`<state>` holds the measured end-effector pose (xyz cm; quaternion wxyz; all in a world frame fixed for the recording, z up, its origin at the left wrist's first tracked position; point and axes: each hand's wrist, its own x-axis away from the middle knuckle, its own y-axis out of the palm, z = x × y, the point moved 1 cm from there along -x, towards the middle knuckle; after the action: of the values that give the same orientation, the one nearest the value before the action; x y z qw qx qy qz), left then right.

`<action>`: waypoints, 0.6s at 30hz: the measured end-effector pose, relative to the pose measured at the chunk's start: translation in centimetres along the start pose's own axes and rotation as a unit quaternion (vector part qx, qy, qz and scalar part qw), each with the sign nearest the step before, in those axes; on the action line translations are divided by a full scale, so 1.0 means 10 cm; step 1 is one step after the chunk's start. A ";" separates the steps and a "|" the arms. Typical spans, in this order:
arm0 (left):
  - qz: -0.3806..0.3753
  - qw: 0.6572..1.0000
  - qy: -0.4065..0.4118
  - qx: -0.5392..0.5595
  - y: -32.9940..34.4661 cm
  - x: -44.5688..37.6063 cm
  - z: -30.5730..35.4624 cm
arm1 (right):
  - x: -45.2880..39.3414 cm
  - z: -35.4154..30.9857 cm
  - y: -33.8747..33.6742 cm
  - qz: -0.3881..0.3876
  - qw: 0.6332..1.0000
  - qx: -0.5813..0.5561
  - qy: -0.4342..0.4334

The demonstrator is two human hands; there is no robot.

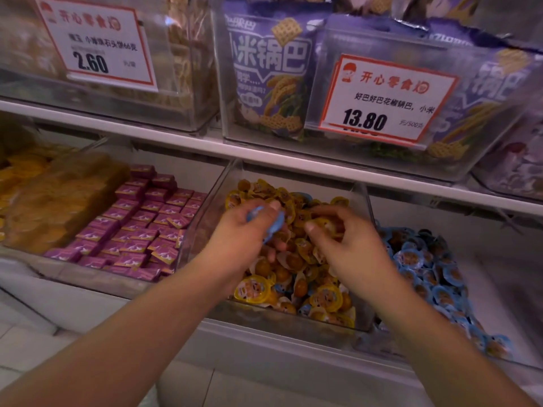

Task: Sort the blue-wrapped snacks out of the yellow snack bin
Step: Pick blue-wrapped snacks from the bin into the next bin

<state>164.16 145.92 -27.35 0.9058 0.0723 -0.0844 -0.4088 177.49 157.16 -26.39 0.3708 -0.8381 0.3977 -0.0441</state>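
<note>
Hands over yellow snack bin (pixel 205 201), clear-walled, centre of lower shelf. Left hand (pixel 244 233) at 10 o'clock of the pile, fingers curled round blue-wrapped snacks (pixel 274 223), at least one, maybe a couple bunched, blurred so count unclear. Right hand (pixel 338 239) at 1 o'clock of the pile, thumb and fingers pinching a yellow-wrapped snack (pixel 323 226), likely lifting it aside to dig.

More blue wrappers still mixed in: one peeking at 12 o'clock by the back wall (pixel 302 196), a few along the front edge at 6 o'clock (pixel 305 309). So task looks partway, not done.

Blue snack bin (pixel 426 259) sits just beside, at 3 o'clock of the yellow one, separated by the clear wall.

Doing this step well, my read: left hand's load has to cross over the right arm to reach 3 o'clock, so either drop the yellow piece first and clear the right hand, or pass blue ones to the right. Keep the pinch firm, wrappers look slick. Rake yellow ones aside rather than lifting, check the front corners and under the top layer. Don't spill over the low front lip.

Pink boxes (pixel 141 224) at 9 o'clock, price tag (pixel 382 98) on the shelf above, not involved.
</note>
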 end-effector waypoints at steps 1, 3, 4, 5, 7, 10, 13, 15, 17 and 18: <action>0.022 1.000 0.000 0.006 -0.05 -0.03 0.03 | 0.02 -0.01 0.00 0.006 0.992 0.120 -0.035; 0.041 0.999 0.007 0.014 -0.14 -0.06 0.06 | 0.08 -0.06 0.03 0.007 0.936 0.324 -0.136; 0.044 0.999 0.011 0.018 -0.18 -0.06 0.07 | 0.10 -0.10 0.06 -0.018 0.923 0.353 -0.154; 0.048 0.999 0.012 0.020 -0.21 -0.07 0.07 | 0.12 -0.14 0.07 -0.073 0.930 0.335 -0.135; 0.053 0.998 0.013 0.026 -0.25 -0.07 0.07 | 0.18 -0.17 0.12 -0.230 0.934 0.260 -0.082; 0.044 0.998 0.019 0.034 -0.27 -0.07 0.08 | 0.22 -0.08 0.28 -0.408 0.878 0.246 -0.055; 0.036 0.999 0.022 0.033 -0.28 -0.06 0.08 | 0.17 0.05 0.32 -0.391 0.868 0.299 -0.070; 0.033 0.999 0.020 0.026 -0.29 -0.06 0.06 | 0.11 0.12 0.31 -0.365 0.877 0.310 -0.050; 0.030 0.999 0.015 0.020 -0.30 -0.06 0.05 | 0.08 0.14 0.33 -0.357 0.882 0.304 -0.038; 0.029 0.999 0.013 0.018 -0.30 -0.06 0.04 | 0.06 0.15 0.35 -0.357 0.882 0.306 -0.036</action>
<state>161.45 144.40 -27.60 0.9170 0.0913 -0.0820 -0.3796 176.22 156.19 -29.86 0.5822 -0.7690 0.0248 -0.2628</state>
